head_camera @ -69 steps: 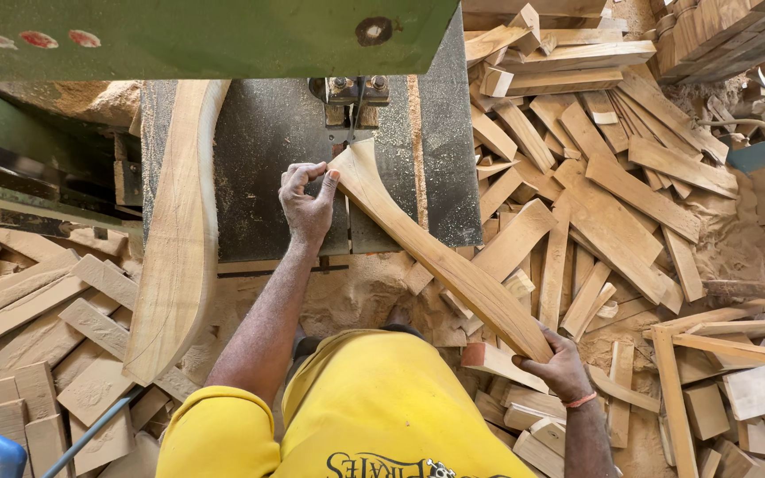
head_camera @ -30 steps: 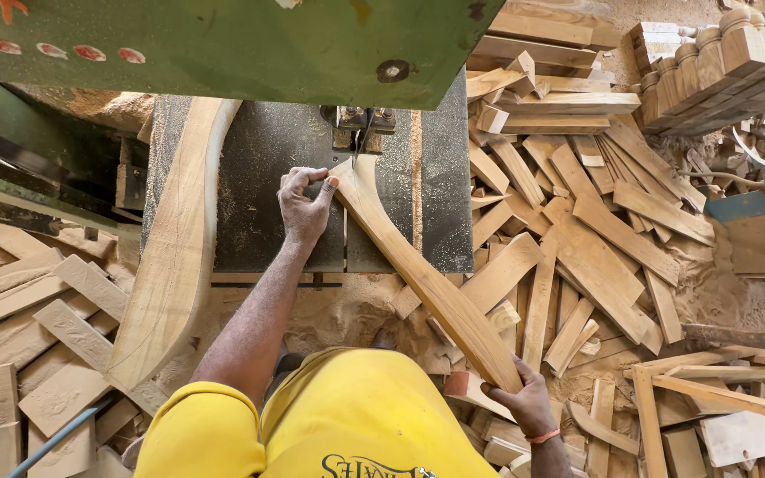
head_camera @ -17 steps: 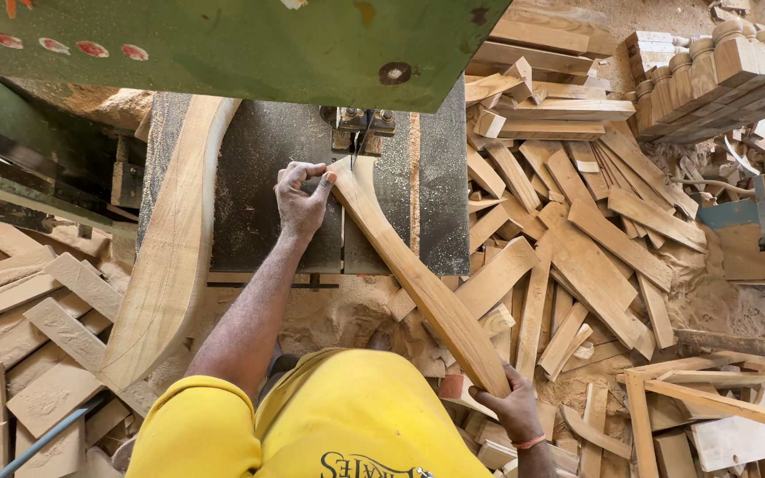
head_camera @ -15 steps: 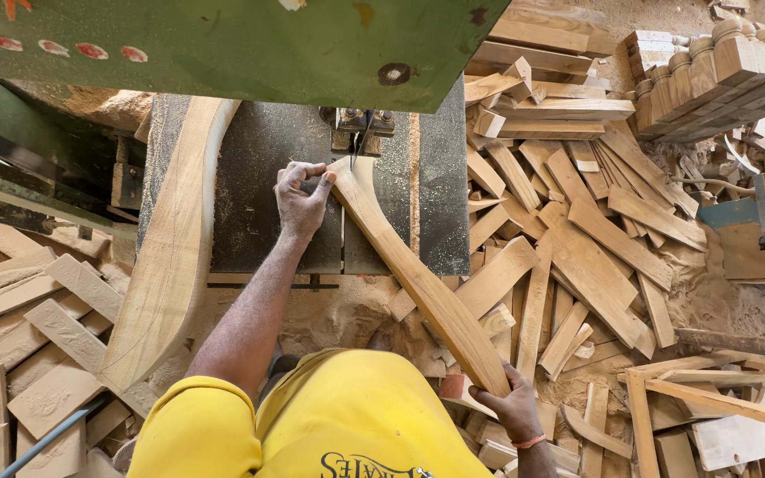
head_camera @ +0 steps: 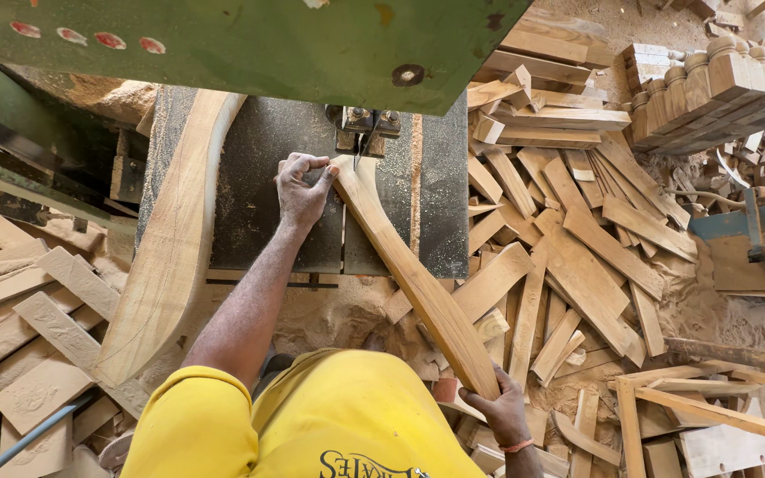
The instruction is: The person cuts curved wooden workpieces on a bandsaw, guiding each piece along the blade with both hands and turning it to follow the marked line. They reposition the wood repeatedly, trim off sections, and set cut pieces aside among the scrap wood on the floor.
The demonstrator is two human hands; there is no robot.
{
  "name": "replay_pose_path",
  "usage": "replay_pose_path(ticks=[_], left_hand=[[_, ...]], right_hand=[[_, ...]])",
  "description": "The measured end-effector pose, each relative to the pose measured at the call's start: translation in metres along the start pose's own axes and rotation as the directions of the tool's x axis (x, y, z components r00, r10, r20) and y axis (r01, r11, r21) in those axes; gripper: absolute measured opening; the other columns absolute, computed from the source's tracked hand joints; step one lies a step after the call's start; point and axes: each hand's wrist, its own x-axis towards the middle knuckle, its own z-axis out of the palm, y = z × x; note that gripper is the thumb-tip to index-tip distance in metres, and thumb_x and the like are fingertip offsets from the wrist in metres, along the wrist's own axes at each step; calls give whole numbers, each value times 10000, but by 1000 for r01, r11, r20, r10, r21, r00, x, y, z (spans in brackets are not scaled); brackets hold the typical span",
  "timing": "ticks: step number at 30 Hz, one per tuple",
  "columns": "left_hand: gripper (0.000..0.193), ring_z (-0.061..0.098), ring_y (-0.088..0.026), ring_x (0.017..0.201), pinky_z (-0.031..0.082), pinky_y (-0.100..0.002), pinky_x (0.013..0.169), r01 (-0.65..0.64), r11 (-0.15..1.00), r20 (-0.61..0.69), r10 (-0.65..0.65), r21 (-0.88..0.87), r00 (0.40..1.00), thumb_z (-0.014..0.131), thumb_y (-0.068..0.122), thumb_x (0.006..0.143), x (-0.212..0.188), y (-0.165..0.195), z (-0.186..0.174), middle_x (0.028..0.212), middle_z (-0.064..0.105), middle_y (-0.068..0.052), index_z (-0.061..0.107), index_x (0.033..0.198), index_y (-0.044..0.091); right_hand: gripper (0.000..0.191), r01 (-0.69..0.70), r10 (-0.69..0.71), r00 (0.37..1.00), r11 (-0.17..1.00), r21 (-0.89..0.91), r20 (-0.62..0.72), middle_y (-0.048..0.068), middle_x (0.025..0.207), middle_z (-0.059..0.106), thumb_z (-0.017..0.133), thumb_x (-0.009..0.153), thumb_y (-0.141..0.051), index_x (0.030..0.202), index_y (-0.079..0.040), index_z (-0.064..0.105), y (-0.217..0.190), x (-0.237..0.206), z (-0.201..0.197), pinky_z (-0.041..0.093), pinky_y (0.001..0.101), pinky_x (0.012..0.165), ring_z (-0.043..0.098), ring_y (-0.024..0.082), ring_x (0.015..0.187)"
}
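Observation:
A long curved wooden piece (head_camera: 409,270) lies across the dark saw table (head_camera: 267,190), its far end at the band saw blade and guide (head_camera: 363,133). My left hand (head_camera: 301,188) presses on that far end, fingers curled beside the blade. My right hand (head_camera: 499,409) grips the near end of the piece, low at the right, past the table's edge. I wear a yellow shirt (head_camera: 312,420).
A second, wider curved wooden blank (head_camera: 170,257) rests along the table's left side. The green saw housing (head_camera: 250,40) hangs over the table. Several offcut slats (head_camera: 568,221) pile up on the right and wooden blocks (head_camera: 19,310) on the left. Turned balusters (head_camera: 719,84) lie top right.
The wooden piece has been fed a little further toward the blade. My right hand has shifted lower and to the left with its near end. My left hand stays at the far end.

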Motion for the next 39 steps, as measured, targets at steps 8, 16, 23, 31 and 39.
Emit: replay_pose_path(ticks=[8,16,23,31,39], left_hand=[[219,575,-166,1041,428,-393,972,-13,999,2,13,40,1000,865,335,880,7,-4,2,1016,679,14,773,963,154],[227,562,-163,1067,397,-387,989,6,999,39,-8,50,999,855,368,888,13,-11,4,1044,666,18,767,969,175],[210,538,-159,1070,391,-388,987,5,1000,102,-8,31,995,813,374,921,23,-15,3,1049,636,18,742,971,183],[159,536,-156,1091,348,-383,1046,1,999,160,-6,32,987,803,331,922,18,-2,-8,1020,632,27,744,959,188],[184,529,-173,1143,316,-408,1062,1,999,149,-6,33,989,820,360,905,28,3,-6,1053,640,29,768,973,198]], right_hand=[[704,26,-26,1000,998,56,0,112,1060,782,880,666,-91,1328,5,658,7,-1,7,591,319,839,724,163,919],[732,36,-35,999,994,100,-17,125,1094,771,884,659,-97,1345,1,648,0,-8,20,594,327,855,732,177,954],[752,-13,13,1000,995,95,3,188,1111,766,879,681,-142,1364,15,605,7,-16,27,651,360,834,765,222,946],[527,-96,22,989,856,508,149,165,1245,724,649,976,-238,1410,56,596,30,-26,30,556,322,911,672,206,1093],[463,-213,153,977,680,702,149,186,1282,702,592,981,-160,1385,65,594,7,-21,44,565,369,928,685,249,1114]])
